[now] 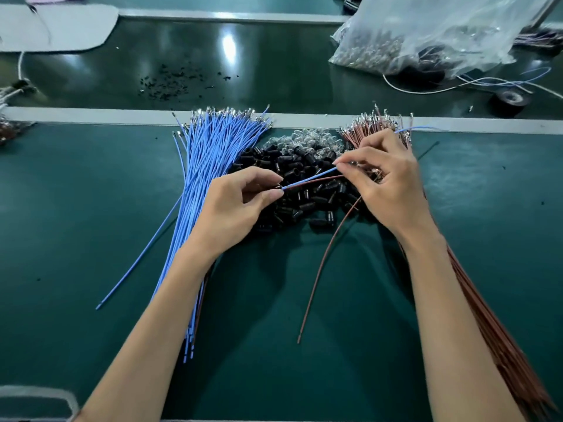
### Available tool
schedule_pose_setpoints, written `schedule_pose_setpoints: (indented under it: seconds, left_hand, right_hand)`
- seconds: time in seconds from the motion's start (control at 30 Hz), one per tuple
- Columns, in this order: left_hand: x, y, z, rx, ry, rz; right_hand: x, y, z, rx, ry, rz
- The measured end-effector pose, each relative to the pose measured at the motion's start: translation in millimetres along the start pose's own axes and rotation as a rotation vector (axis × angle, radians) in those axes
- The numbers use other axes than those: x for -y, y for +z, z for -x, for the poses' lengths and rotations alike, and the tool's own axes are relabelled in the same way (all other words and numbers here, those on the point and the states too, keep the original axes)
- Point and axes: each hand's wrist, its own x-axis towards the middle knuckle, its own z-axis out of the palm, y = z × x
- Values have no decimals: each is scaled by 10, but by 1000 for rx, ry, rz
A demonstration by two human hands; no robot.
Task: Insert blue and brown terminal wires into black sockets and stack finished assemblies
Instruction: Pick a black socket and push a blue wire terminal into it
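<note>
Where the thin blue terminal wire [320, 174] and the thin brown terminal wire [329, 177] run side by side, the left hand [234, 205] pinches their ends between thumb and forefinger, and the right hand [384, 178] pinches the blue one further along. Whether a socket sits in the left fingers cannot be told. Beneath both hands lies the heap of small black plastic sockets [301, 166]. The bundle of blue wires [207, 153] fans left of the left fingers and the bundle of brown wires [362, 129] lies beyond the right fingers, all on the green table [76, 208].
</note>
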Motion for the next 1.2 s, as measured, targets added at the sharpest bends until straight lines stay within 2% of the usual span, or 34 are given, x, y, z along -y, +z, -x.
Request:
schedule_pose_setpoints:
  seconds: [0.17,0.37,0.83,1.2]
  left_hand:
    - [-17,-1,21,-6,19,40]
    - [-33,-10,27,-25,14,89]
    - [-7,12,17,-63,0,63]
    - [-30,7,22,-43,18,116]
  right_hand:
    - [-25,48,20,18,21,1]
    - [-56,54,23,-57,16,25]
    - [-28,52,38,-20,67,-101]
    - [-49,47,40,-7,43,-11]
